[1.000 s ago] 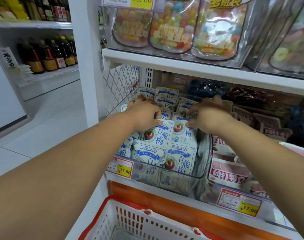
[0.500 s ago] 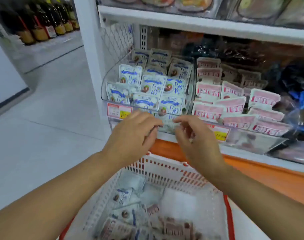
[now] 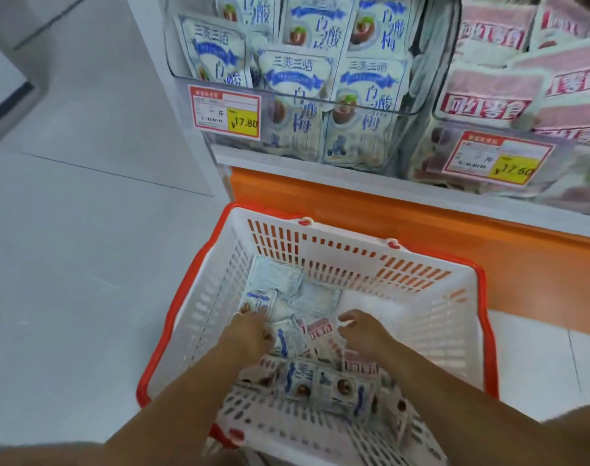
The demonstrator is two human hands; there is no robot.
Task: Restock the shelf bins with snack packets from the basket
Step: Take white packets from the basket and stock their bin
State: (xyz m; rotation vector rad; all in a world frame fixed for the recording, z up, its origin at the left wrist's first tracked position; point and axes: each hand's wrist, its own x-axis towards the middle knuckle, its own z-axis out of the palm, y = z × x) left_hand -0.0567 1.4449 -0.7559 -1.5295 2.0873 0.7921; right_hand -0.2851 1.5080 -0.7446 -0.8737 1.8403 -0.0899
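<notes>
Left hand (image 3: 250,332) and right hand (image 3: 366,331) sit in the orange-rimmed basket (image 3: 435,317) below the shelf bins (image 3: 414,109). Left fingers touch a blue-white packet (image 3: 258,301), grip unclear; right fingers curl loosely, empty. Tags (image 3: 227,112) read 17.80, 17.60.

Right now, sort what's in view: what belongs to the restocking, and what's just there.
Part of the job:
basket
blue packets in it
pink packets in it
blue-packet bin
pink-packet bin
left hand and right hand, both down in the basket

Just there:
17.80 price tag
17.60 price tag
orange shelf base
floor
</notes>
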